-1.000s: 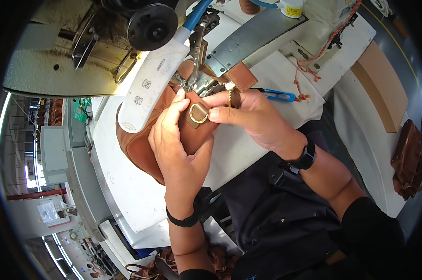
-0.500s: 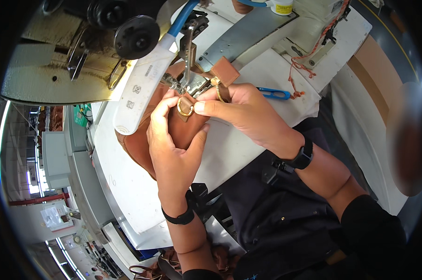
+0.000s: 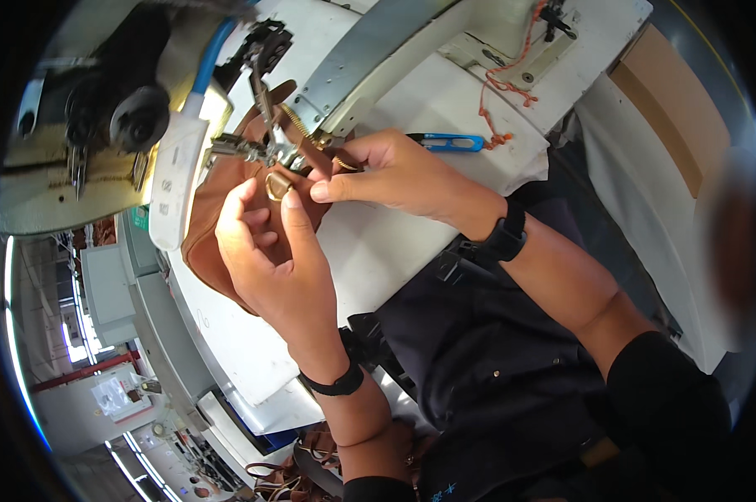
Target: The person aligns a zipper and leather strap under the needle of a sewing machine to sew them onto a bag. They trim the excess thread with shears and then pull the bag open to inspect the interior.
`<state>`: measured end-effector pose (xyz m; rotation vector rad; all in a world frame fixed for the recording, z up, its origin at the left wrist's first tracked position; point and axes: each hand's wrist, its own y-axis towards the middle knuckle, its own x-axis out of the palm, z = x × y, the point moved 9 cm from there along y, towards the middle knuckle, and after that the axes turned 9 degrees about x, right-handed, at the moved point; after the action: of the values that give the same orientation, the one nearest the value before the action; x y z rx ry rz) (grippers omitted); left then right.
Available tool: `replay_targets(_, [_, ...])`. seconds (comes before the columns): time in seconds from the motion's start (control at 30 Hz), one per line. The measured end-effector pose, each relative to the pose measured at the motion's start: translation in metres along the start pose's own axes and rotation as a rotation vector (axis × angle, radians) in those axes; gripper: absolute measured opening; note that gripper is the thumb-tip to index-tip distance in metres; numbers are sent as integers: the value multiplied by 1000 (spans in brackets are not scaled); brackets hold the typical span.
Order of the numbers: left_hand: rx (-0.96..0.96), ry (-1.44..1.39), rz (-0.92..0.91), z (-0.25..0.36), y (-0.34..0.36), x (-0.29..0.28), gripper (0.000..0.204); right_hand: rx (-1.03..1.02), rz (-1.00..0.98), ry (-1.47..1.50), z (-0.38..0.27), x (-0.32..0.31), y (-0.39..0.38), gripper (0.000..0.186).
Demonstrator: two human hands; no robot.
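A brown leather bag piece [image 3: 215,222] lies under the needle area of a sewing machine. Its gold D-ring [image 3: 279,186] sits on a small leather tab just in front of the presser foot [image 3: 279,152]. My left hand [image 3: 281,276] rests over the leather, fingers apart and partly curled, its thumb tip at the ring. My right hand [image 3: 403,180] pinches the bag's edge right of the ring, thumb on the near side, other fingertips partly hidden. Beside those fingers run a gold-toothed zipper [image 3: 296,119] and a narrow brown leather strip [image 3: 315,159].
The machine's white lamp arm [image 3: 177,180] and dark round knobs [image 3: 139,119] hang at upper left. Blue-handled snips [image 3: 453,141] lie behind my right hand, near orange cord [image 3: 502,138]. The white table [image 3: 369,251] spreads below; brown straps [image 3: 298,468] pile under it.
The view has shifted, moving the scene left. My left fingers have spread from their hold around the ring. The leather tab by my right hand has turned edge-on.
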<state>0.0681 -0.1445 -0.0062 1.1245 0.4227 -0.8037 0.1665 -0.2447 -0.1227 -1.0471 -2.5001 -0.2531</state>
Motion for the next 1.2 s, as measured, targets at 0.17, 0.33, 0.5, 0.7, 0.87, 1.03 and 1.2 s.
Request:
replay_targets(0.17, [90, -185, 37, 4, -4, 12, 30, -53, -4, 61, -3, 1, -1, 27])
replay_targets(0.33, [-59, -52, 39, -4, -1, 6, 27, -151, 139, -45, -4, -2, 5, 24])
replay_targets(0.5, [-240, -144, -10, -7, -1, 11, 27, -280, 390, -239, -15, -8, -6, 20])
replay_targets(0.7, [-559, -403, -49, -33, -9, 12, 24, -271, 328, -262, -8, -6, -2, 23])
replay_targets(0.87, [-627, -509, -69, -33, -9, 12, 24, -292, 326, -248, -15, -5, -2, 23])
replay_targets(1.03, [-557, -490, -74, -30, 9, 12, 20, -199, 314, -289, -10, -2, 2, 23])
replay_targets(1.2, [-601, -263, -182, -25, 17, 15, 18, -186, 324, -267, -10, -6, 0, 25])
